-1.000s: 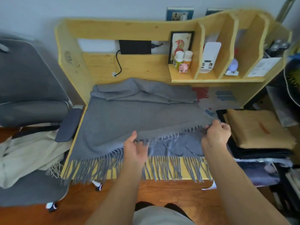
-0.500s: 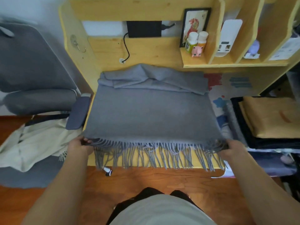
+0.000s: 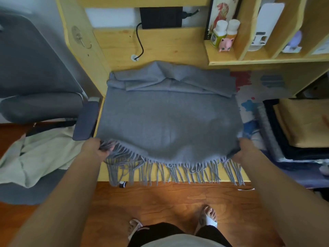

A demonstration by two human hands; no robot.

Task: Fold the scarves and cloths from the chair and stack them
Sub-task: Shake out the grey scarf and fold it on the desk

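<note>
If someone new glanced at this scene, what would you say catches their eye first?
The grey fringed scarf spread over the yellow desk, its near corners gripped by the left hand and right hand. Next, the cream cloth on the chair at left.

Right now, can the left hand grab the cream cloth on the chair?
Probably not yet. The left hand grips a corner of the grey scarf, so it is busy. The cream cloth lies uncovered on the chair seat just beside it, so letting go would free the way.

scarf (image 3: 169, 122) on desk (image 3: 160, 45), chair (image 3: 35, 77) left
</note>
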